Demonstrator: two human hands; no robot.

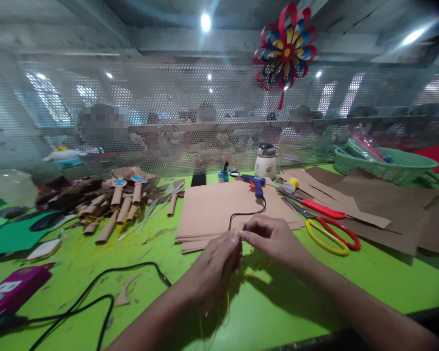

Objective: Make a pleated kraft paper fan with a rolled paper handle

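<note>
Above the green surface [285,297], the left hand [219,258] and right hand [274,239] meet fingertip to fingertip, each grip closed on a small piece mostly hidden between the fingers, too covered to identify, with thin yellow strands [228,304] hanging below the left hand. The piece lies right where the two grips touch, just in front of the stacked brown paper [208,209], the blue glue gun [255,182] resting beyond it.

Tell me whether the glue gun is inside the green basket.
No, the blue glue gun lies on the stacked brown sheets, away from the green basket.
</note>
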